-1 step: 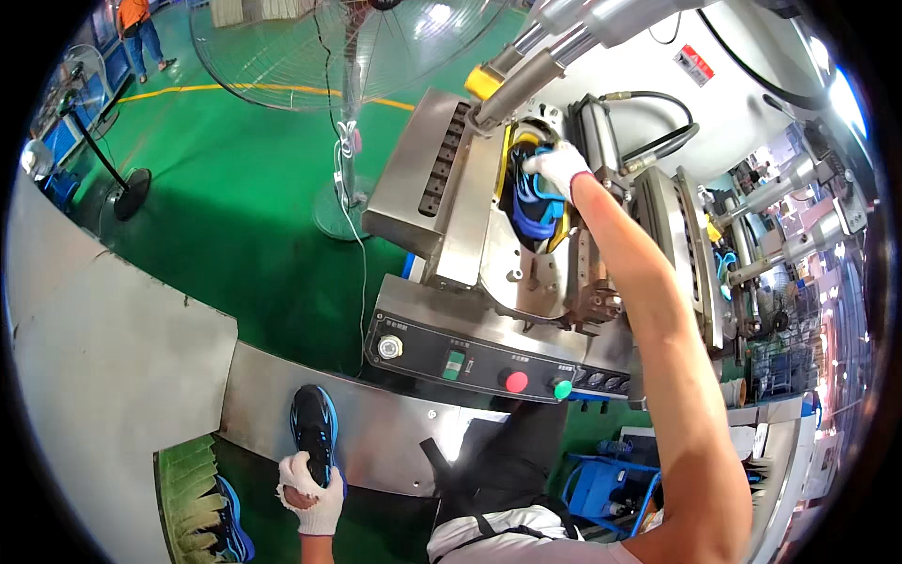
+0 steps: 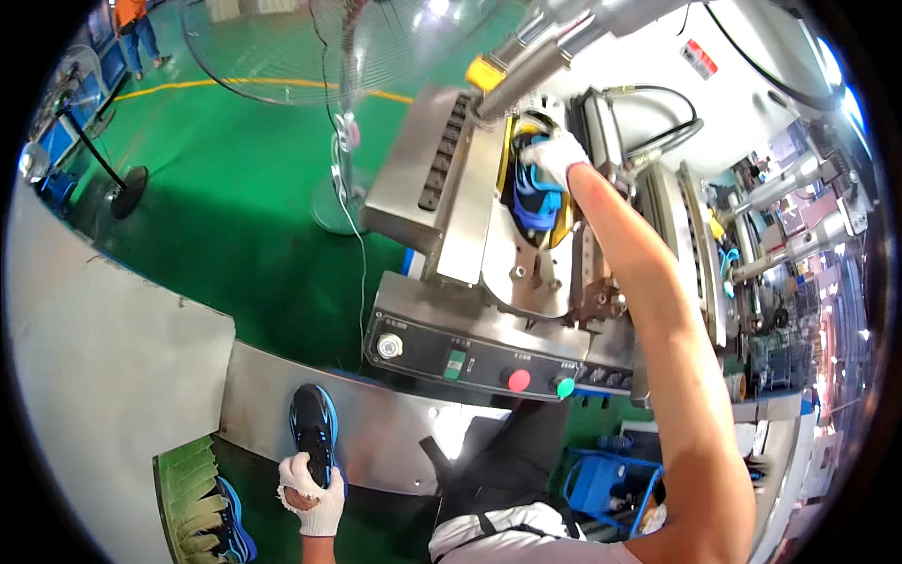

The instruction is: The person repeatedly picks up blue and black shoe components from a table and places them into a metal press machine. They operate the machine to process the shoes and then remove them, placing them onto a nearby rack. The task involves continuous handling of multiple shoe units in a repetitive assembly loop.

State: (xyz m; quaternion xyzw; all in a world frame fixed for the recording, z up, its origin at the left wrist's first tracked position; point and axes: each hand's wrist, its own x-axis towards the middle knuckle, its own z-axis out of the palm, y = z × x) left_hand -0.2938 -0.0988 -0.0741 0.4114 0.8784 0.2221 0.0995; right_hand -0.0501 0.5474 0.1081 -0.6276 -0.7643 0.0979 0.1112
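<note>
My left hand (image 2: pixel 315 503), in a white work glove with bare skin showing, is closed around the heel end of a black sneaker (image 2: pixel 310 423) with blue sole edging. That sneaker lies over a metal ledge (image 2: pixel 381 432), its toe pointing away from me. My right arm reaches forward to the machine (image 2: pixel 526 287). There my gloved right hand (image 2: pixel 560 158) is closed at the far part of a blue and black shoe (image 2: pixel 536 214), which sits in the machine's yellow-edged cavity. Its fingertips are partly hidden against the shoe.
A control panel (image 2: pixel 470 365) with buttons faces me. Metal cylinders (image 2: pixel 536 75) slant above the cavity. Another blue-edged shoe (image 2: pixel 235 526) lies on a green rack at lower left. A standing fan (image 2: pixel 348 122) is beyond, and a blue crate (image 2: pixel 601 479) sits at lower right.
My right hand has shifted slightly over the shoe in the machine, its fingers lower and more tucked in. My left hand and its sneaker have not visibly moved.
</note>
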